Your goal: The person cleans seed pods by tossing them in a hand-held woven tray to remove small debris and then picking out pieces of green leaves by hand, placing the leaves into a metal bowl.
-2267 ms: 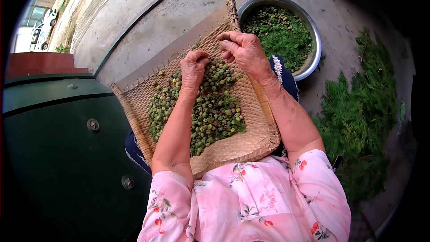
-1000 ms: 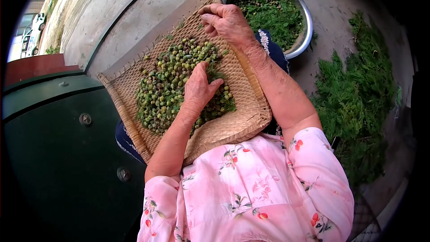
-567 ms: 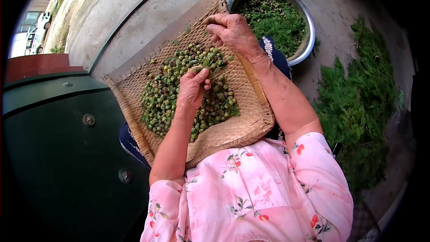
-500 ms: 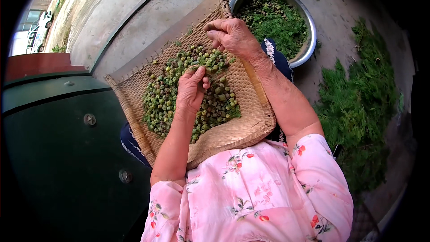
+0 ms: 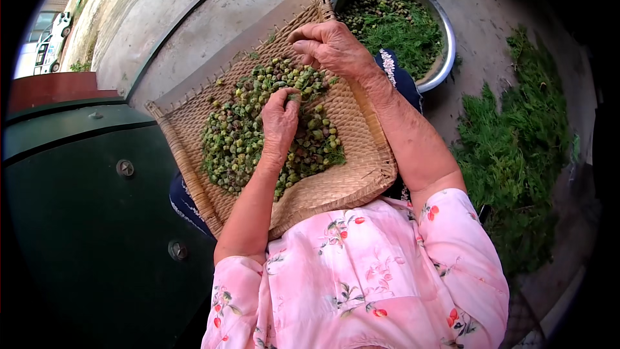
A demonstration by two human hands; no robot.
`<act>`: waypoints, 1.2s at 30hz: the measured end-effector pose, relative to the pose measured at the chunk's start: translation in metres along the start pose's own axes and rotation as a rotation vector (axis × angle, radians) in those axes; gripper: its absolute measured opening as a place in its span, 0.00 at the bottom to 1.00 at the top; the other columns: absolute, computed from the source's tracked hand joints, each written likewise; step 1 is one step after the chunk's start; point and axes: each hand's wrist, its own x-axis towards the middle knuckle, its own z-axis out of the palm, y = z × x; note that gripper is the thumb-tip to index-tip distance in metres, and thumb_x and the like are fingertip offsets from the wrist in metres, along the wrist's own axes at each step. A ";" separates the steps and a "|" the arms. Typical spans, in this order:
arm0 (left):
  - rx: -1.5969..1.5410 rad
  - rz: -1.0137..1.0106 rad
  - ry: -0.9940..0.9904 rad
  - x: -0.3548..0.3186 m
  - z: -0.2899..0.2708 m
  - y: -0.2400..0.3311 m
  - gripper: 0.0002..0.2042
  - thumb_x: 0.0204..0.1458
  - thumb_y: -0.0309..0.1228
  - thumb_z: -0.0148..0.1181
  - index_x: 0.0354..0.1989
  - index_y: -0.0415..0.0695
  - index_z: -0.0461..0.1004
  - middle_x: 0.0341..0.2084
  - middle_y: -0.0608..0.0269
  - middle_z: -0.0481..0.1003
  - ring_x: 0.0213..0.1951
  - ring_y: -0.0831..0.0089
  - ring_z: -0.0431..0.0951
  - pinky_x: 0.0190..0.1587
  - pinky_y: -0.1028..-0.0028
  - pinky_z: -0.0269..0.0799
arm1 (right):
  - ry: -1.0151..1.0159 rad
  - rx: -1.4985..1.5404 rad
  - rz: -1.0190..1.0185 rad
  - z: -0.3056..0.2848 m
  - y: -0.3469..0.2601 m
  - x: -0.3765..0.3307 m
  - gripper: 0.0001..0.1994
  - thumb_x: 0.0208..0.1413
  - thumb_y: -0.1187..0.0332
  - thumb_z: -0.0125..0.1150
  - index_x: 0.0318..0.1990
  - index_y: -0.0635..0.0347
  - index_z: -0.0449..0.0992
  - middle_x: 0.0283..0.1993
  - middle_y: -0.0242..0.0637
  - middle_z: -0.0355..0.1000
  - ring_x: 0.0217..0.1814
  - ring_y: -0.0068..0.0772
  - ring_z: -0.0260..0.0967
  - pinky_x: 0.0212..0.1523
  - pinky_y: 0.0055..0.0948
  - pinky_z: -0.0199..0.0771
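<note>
Woven tray (image 5: 336, 184) stays level while your left hand (image 5: 279, 119) pinches among the pods (image 5: 242, 139). Right hand (image 5: 330, 46) curls, fingertips together; whether on anything, I cannot tell.

We had only one view, a wide fisheye worn on the head, and it looked steeply down over our own pink floral sleeves (image 5: 452, 258) at close range. The woven tray (image 5: 361, 155) on our lap filled its middle. Concrete ground (image 5: 213, 13) curved toward the upper rim, where straight edges bent.
</note>
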 end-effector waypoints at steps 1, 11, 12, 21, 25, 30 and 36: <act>0.130 0.229 0.104 -0.003 0.009 0.003 0.11 0.50 0.26 0.59 0.41 0.38 0.71 0.27 0.54 0.70 0.28 0.62 0.71 0.33 0.66 0.68 | 0.001 -0.003 0.003 0.000 0.000 0.000 0.11 0.55 0.69 0.59 0.44 0.65 0.77 0.24 0.32 0.74 0.23 0.15 0.70 0.23 0.18 0.70; 0.429 0.429 0.073 0.004 0.030 0.008 0.12 0.42 0.25 0.63 0.36 0.45 0.70 0.29 0.57 0.67 0.34 0.57 0.72 0.32 0.62 0.69 | 0.012 -0.038 0.006 -0.003 -0.002 0.001 0.11 0.55 0.69 0.59 0.44 0.64 0.77 0.25 0.32 0.75 0.23 0.15 0.71 0.24 0.18 0.72; 0.451 0.470 0.062 0.004 0.029 0.007 0.12 0.42 0.24 0.62 0.36 0.46 0.70 0.29 0.58 0.67 0.33 0.57 0.71 0.31 0.62 0.69 | 0.000 -0.044 -0.005 -0.005 -0.003 0.000 0.11 0.55 0.69 0.59 0.43 0.64 0.77 0.26 0.32 0.75 0.24 0.15 0.71 0.24 0.18 0.72; 0.754 0.702 0.155 0.001 0.032 -0.006 0.06 0.44 0.22 0.55 0.30 0.46 0.69 0.25 0.61 0.65 0.28 0.63 0.71 0.27 0.68 0.70 | 0.057 -0.172 -0.164 0.001 0.014 0.004 0.12 0.52 0.70 0.61 0.42 0.68 0.77 0.30 0.40 0.77 0.23 0.20 0.72 0.27 0.23 0.74; 0.634 0.670 0.134 0.002 0.034 -0.004 0.06 0.45 0.22 0.56 0.31 0.44 0.70 0.26 0.59 0.69 0.26 0.60 0.72 0.26 0.66 0.70 | 0.070 -0.171 -0.194 0.001 0.016 0.004 0.11 0.52 0.70 0.61 0.41 0.66 0.77 0.29 0.39 0.77 0.23 0.20 0.72 0.28 0.23 0.73; -0.032 0.212 0.080 0.013 0.028 -0.009 0.03 0.53 0.25 0.55 0.35 0.42 0.72 0.18 0.66 0.69 0.18 0.77 0.69 0.21 0.77 0.64 | 0.100 -0.213 -0.284 0.000 0.007 0.001 0.09 0.53 0.71 0.60 0.39 0.66 0.77 0.28 0.40 0.77 0.23 0.20 0.72 0.26 0.22 0.73; -0.895 -0.373 0.354 0.036 0.010 0.054 0.06 0.55 0.31 0.57 0.33 0.45 0.67 0.22 0.67 0.68 0.19 0.80 0.64 0.17 0.81 0.59 | 0.586 0.319 -0.109 -0.003 0.005 0.001 0.07 0.57 0.72 0.55 0.39 0.66 0.76 0.24 0.30 0.73 0.21 0.15 0.68 0.20 0.18 0.70</act>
